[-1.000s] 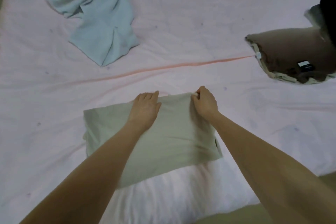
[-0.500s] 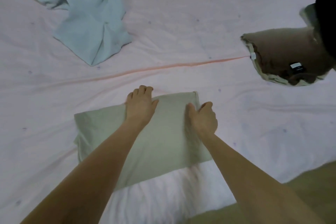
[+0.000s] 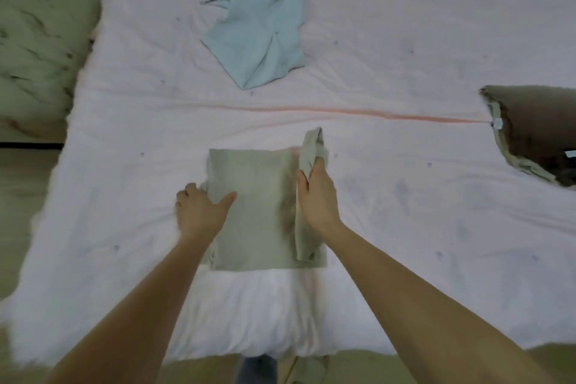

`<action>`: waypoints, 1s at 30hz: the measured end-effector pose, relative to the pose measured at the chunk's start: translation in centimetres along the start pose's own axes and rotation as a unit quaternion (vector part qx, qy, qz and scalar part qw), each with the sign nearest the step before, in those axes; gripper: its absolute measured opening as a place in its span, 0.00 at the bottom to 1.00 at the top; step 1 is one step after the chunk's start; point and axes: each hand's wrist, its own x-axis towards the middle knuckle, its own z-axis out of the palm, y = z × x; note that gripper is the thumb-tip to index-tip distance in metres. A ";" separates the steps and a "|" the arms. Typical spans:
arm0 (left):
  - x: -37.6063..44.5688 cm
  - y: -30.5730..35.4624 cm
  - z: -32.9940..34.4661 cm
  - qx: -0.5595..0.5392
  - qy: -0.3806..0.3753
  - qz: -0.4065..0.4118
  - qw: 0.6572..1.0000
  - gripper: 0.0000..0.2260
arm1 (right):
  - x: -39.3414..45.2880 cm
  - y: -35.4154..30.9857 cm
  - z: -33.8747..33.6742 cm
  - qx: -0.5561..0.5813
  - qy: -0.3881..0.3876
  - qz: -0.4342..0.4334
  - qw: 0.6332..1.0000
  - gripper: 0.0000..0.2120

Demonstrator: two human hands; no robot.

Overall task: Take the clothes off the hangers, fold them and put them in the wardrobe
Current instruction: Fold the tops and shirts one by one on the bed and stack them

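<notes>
While my right hand (image 3: 316, 196) grips the right edge of the sage-green garment (image 3: 258, 212), thumb and fingers curled round a raised flap of cloth, my left hand (image 3: 199, 215) holds the opposite edge: thumb lying flat on top, and the other fingers curled at the edge and seemingly tucked under it, though I cannot see them fully. The garment lies as a partly folded rectangle on the pale pink bedsheet (image 3: 405, 196), near the sheet's front edge, on the near side of the orange stripe (image 3: 358, 112) that crosses the bed.

As I judge it, the step in hand is bringing this right flap over toward the left to narrow the rectangle. To do it well, I should carry the flap across low and level so its far corner, which now stands up beyond my fingers, comes along and does not trail or twist. My left thumb should press firmly so the layers underneath do not slide on the soft sheet. I would lay the flap down edge to edge with the left side, then smooth from the fold outward to drive out the ridge near my right wrist.

Beyond the stripe lies a crumpled light blue garment (image 3: 255, 25), well apart from the green one and apparently not yet folded. A brown cushion (image 3: 536, 128) sits at the stripe's right end. No wardrobe is in view.
</notes>
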 end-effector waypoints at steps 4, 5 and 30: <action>1.3 -1.8 0.1 -0.086 -0.084 -0.029 0.992 0.31 | -0.1 -0.5 3.7 -0.003 -0.015 -0.001 1.000 0.08; 1.5 -2.0 0.2 -0.107 -0.109 -0.023 0.988 0.30 | -0.3 -0.4 4.2 -0.002 -0.014 0.003 1.000 0.08; -13.6 40.5 6.8 -0.240 -0.244 0.311 0.886 0.22 | 8.2 6.7 -35.0 0.126 0.161 0.017 0.979 0.07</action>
